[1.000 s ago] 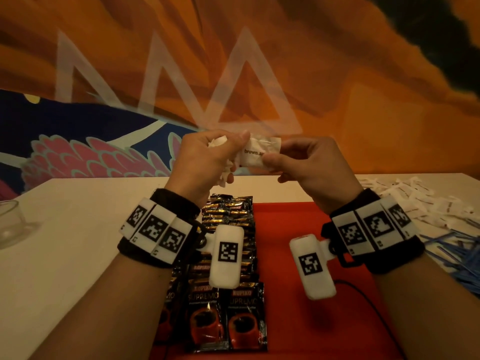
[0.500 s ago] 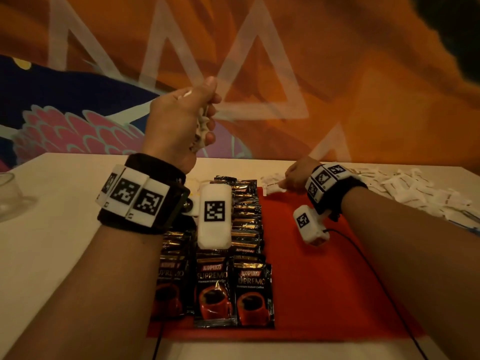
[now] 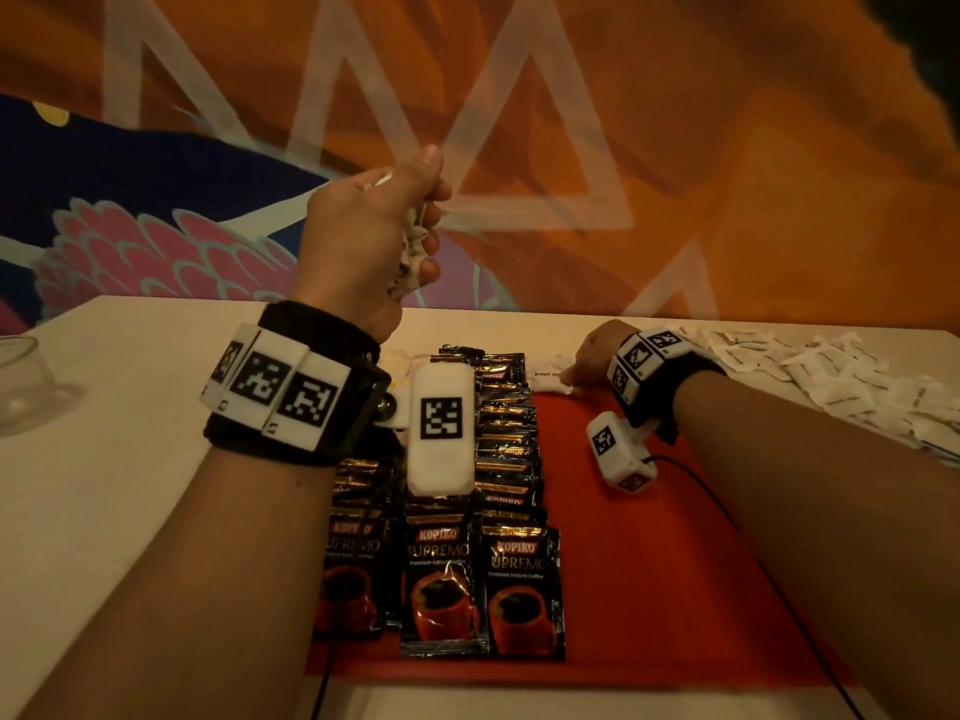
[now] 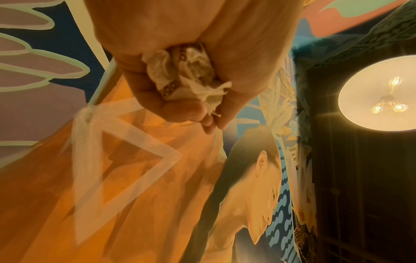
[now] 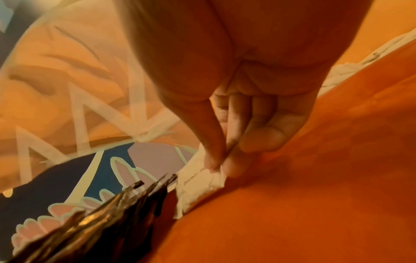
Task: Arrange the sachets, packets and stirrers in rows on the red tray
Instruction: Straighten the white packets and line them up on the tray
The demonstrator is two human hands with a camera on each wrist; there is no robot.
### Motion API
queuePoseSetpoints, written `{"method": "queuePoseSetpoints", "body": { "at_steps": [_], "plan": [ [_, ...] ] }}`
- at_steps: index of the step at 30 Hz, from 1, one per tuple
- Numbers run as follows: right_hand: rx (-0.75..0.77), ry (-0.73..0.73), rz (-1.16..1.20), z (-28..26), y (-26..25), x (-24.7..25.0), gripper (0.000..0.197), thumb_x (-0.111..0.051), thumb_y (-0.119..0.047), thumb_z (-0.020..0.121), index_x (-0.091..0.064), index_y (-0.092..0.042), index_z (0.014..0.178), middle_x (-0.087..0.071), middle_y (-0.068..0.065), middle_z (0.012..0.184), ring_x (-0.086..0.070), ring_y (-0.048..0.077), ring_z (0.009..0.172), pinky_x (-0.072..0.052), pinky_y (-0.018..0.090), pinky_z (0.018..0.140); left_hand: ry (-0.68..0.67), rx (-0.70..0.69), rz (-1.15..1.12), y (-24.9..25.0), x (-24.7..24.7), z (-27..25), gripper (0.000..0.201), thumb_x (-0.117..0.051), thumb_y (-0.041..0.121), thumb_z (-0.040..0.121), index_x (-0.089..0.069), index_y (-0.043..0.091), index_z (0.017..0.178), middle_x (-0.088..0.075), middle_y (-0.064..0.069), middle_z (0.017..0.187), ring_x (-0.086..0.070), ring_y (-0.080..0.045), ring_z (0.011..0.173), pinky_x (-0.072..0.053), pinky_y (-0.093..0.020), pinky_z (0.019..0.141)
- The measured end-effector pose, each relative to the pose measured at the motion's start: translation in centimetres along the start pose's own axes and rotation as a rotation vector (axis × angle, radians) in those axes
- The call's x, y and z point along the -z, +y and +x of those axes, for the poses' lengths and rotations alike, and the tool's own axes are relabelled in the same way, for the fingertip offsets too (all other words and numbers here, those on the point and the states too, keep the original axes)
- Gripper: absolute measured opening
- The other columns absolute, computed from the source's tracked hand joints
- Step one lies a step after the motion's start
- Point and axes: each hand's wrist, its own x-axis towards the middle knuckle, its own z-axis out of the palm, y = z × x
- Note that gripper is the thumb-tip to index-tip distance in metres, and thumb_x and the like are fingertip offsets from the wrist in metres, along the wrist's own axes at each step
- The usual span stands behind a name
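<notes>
The left hand (image 3: 371,236) was raised above the far end of the table (image 3: 104,459), its fingers (image 4: 180,108) curled tight around a crumpled bunch of white sachets (image 4: 186,78). Holding this stock aloft appeared to keep it clear of the tray and within reach of the other hand as a supply. Below and nearer than those fingers, the coffee packets (image 3: 483,589) lay in overlapping rows along the left part of the red tray (image 3: 649,589), so that step looked well advanced.

The right hand (image 3: 597,356) was lowered to the far edge of the tray, thumb and forefinger (image 5: 213,156) closed in a pinch on one white sugar sachet (image 5: 200,186), the remaining fingers folded in beside them. The sachet lay flat at the fingertips, just beside the far end of the packet rows, probably starting a new row there. To the right of that hand, well apart, a loose heap of sachets (image 3: 831,376) waited on the table. The stirrers could not be made out.
</notes>
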Motion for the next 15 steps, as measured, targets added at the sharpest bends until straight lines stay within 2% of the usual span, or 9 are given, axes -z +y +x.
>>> {"method": "queuePoseSetpoints", "body": {
  "at_steps": [1,4,7,10,11,13,15],
  "plan": [
    [-0.003,-0.012,0.047,0.0,0.0,-0.1,0.04,-0.079,-0.041,0.08,-0.067,-0.006,0.096,-0.069,0.011,0.102,-0.066,0.028,0.1,-0.054,0.033,0.083,0.002,0.002,-0.001,-0.1,0.0,0.0,0.026,-0.064,0.032,0.095,-0.066,0.012,0.079,-0.053,0.003,0.064,-0.048,-0.009,0.052,-0.038,-0.021,0.044],
    [-0.012,-0.013,0.085,-0.3,0.4,-0.2,0.043,-0.08,-0.037,0.08,-0.068,-0.004,0.104,-0.07,0.011,0.109,-0.066,0.029,0.105,-0.055,0.04,0.092,0.0,0.009,-0.007,-0.3,-0.2,0.0,0.025,-0.065,0.031,0.094,-0.066,0.011,0.079,-0.054,0.002,0.064,-0.048,-0.009,0.053,-0.037,-0.021,0.043],
    [-0.005,-0.022,0.28,-0.2,0.9,0.1,0.025,-0.085,-0.02,0.072,-0.069,-0.01,0.089,-0.073,0.015,0.104,-0.071,0.028,0.095,-0.059,0.042,0.086,-0.01,0.022,0.004,-0.6,-0.3,0.1,0.026,-0.065,0.032,0.094,-0.066,0.011,0.079,-0.054,0.001,0.065,-0.048,-0.01,0.053,-0.037,-0.021,0.042],
    [0.019,0.023,0.374,-0.8,1.0,1.1,0.024,-0.084,-0.019,0.074,-0.069,-0.011,0.09,-0.073,0.013,0.104,-0.07,0.027,0.095,-0.058,0.044,0.087,-0.028,0.092,0.013,-0.9,-0.5,0.0,0.032,-0.063,0.041,0.094,-0.066,0.012,0.081,-0.053,0.002,0.066,-0.048,-0.009,0.052,-0.036,-0.019,0.041],
    [0.033,0.026,0.431,-1.4,0.7,1.5,0.022,-0.083,-0.017,0.077,-0.068,-0.01,0.091,-0.072,0.012,0.101,-0.07,0.025,0.093,-0.059,0.042,0.085,-0.04,0.133,0.003,-1.0,-0.6,0.0,0.035,-0.062,0.045,0.094,-0.065,0.012,0.083,-0.053,0.002,0.066,-0.048,-0.008,0.052,-0.036,-0.019,0.04],
    [0.094,0.005,0.617,-2.9,0.2,2.4,0.016,-0.077,-0.011,0.083,-0.063,-0.011,0.091,-0.072,0.01,0.098,-0.069,0.02,0.084,-0.057,0.034,0.073,-0.08,0.22,-0.024,-1.3,-0.8,-0.2,0.045,-0.055,0.055,0.094,-0.063,0.011,0.089,-0.052,0.003,0.066,-0.047,-0.007,0.05,-0.034,-0.018,0.037],
    [0.202,0.012,0.756,-4.9,-0.3,3.4,0.015,-0.075,-0.009,0.085,-0.063,-0.012,0.092,-0.072,0.009,0.097,-0.068,0.018,0.082,-0.053,0.029,0.066,-0.127,0.28,-0.043,-1.6,-1.3,-0.3,0.052,-0.047,0.061,0.096,-0.06,0.011,0.092,-0.052,0.001,0.063,-0.047,-0.008,0.047,-0.031,-0.018,0.035]
  ]
}}
